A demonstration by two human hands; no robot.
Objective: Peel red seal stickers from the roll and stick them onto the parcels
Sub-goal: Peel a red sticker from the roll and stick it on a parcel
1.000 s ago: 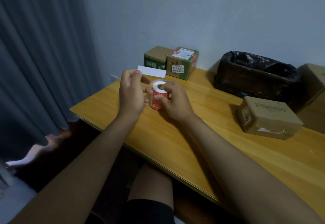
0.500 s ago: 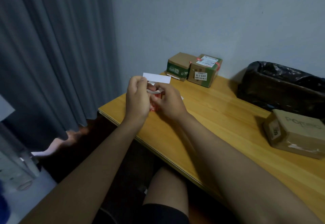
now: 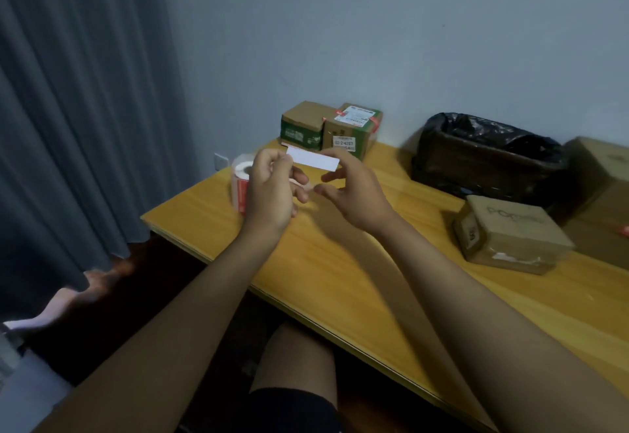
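With the left hand pinching one end of the white strip above the bench and the right hand open beside it, the free end may curl and self-adhere.

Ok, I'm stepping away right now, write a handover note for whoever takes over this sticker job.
Left hand: pinches a white strip by its left end, above the table.
Right hand: open, holding nothing, just right of the strip.
Sticker roll: upright near the table's left corner, behind the left hand.
Done: far right parcel already shows red seals.
Left: the parcel beside it and the near brown parcel show none.
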